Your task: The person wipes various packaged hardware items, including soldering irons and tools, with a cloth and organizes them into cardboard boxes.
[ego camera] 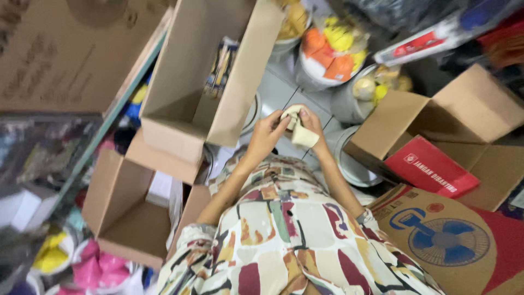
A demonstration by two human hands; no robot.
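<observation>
A narrow strip of tiled floor (278,90) lies open ahead of the hands. A tall open carton (202,82) walls its left side, with another open carton (128,210) below it. Tubs of plastic goods (333,52) block the far end; an open box (453,125) and a fan carton (442,240) crowd the right.

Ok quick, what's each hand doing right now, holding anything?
Left hand: closed on the cream-coloured roll, gripping its upper end.
Right hand: closed on the same roll, fingers wrapped over it.
</observation>
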